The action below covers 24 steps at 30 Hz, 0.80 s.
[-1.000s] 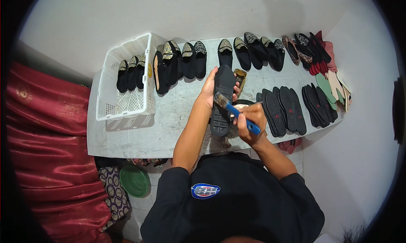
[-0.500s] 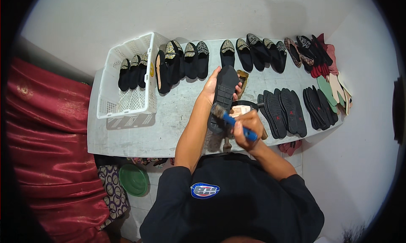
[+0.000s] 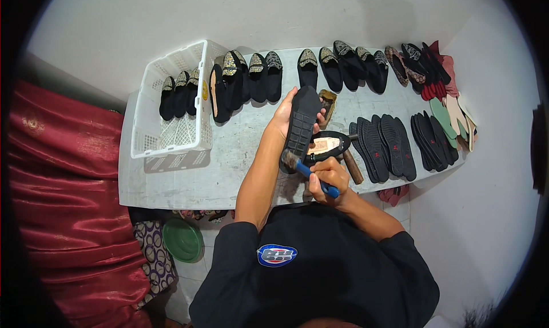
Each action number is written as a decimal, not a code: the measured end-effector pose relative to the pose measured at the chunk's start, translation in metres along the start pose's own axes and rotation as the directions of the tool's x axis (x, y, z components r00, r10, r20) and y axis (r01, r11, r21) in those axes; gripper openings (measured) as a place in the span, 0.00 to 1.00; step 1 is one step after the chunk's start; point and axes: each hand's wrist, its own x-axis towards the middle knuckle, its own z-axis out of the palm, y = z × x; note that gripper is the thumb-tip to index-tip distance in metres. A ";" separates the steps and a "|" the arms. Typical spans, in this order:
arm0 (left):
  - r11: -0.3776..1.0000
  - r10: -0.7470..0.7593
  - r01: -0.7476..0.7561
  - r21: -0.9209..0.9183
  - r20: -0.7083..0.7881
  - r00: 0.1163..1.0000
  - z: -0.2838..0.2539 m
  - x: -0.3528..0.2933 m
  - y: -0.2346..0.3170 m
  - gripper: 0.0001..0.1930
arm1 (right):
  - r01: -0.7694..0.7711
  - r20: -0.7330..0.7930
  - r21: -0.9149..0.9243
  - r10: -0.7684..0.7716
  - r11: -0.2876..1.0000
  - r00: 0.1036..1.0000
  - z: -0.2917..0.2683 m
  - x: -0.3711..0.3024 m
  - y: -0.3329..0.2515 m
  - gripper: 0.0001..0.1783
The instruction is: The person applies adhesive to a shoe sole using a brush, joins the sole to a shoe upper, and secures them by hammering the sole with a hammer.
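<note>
My left hand (image 3: 282,114) holds up a black shoe sole (image 3: 305,108), toe end away from me, thumb along one edge and fingertips round the other. A grid pattern marks the sole's middle, facing up. My right hand (image 3: 330,178) is closed on the blue handle of a paintbrush (image 3: 305,168), its bristles against the sole's near, heel end. Just right of the sole a black shoe upper (image 3: 338,146) lies with its pale underside up. Beside it is a hammer (image 3: 353,168) with a wooden handle, and farther back a small yellowish container (image 3: 328,102).
A white plastic basket (image 3: 170,154) with several black shoes stands on the left of the grey table (image 3: 171,192). Finished-looking shoes (image 3: 307,71) line the back. Black soles (image 3: 377,151) and green and cream insole pieces (image 3: 452,119) lie right. A red curtain (image 3: 74,214) hangs left.
The brush and my right hand have moved slightly toward me and left, down to the sole's heel end. My left hand keeps the sole in nearly the same place.
</note>
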 end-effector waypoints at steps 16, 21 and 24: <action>0.998 0.041 -0.044 -0.048 -0.062 0.997 0.002 -0.002 -0.001 0.37 | -0.026 0.036 0.036 0.025 0.999 0.999 -0.002 -0.002 -0.007 0.07; 0.999 0.050 -0.050 -0.010 -0.026 0.998 0.007 -0.001 -0.001 0.36 | -0.112 -0.123 0.000 0.111 0.994 0.986 -0.016 0.029 0.005 0.04; 0.997 0.063 -0.065 0.038 0.061 0.996 0.009 0.000 0.002 0.38 | -0.059 -0.118 -0.047 0.053 0.997 0.992 -0.007 0.025 0.004 0.04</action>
